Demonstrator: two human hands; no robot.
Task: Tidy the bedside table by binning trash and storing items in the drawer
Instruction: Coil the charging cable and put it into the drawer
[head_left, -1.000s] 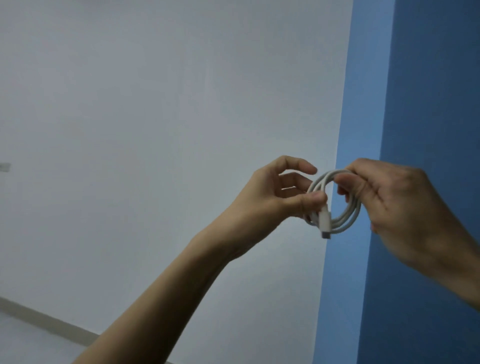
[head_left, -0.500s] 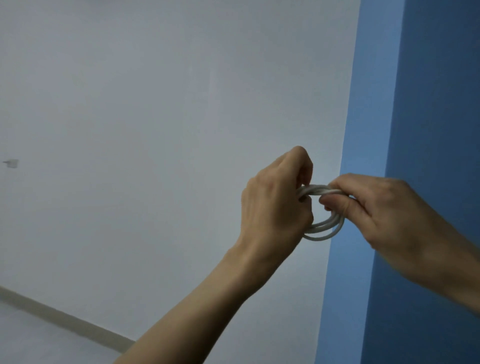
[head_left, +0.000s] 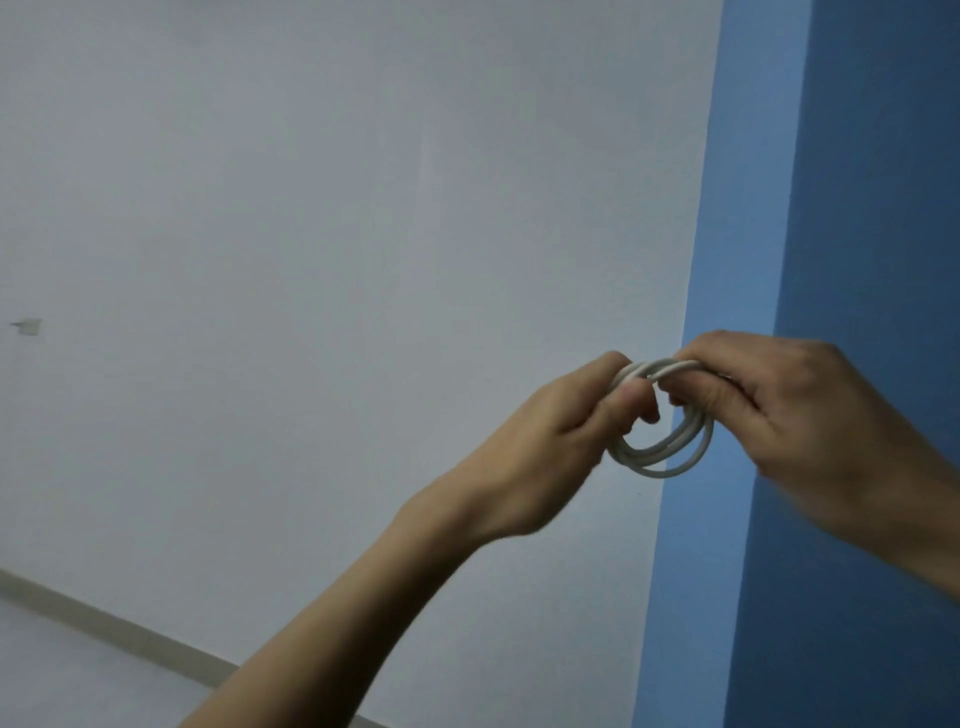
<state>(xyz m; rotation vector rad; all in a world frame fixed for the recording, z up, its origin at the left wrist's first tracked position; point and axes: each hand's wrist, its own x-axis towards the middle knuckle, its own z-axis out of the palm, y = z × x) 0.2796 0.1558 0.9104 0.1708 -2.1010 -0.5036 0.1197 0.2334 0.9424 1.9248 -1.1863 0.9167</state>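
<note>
A white cable is wound into a small coil of several loops and hangs in the air in front of me. My left hand grips the coil's upper left side with curled fingers. My right hand pinches the top right of the coil between thumb and fingers. The cable's plug end is hidden. The bedside table, drawer and bin are out of view.
A pale grey wall fills the left and middle, with a baseboard low at the left. A blue wall rises on the right. A small fitting sticks out of the grey wall at far left.
My left hand turned over the coil and closed round it, hiding the plug end that hung free a second ago. Both hands stayed at about the same height.
</note>
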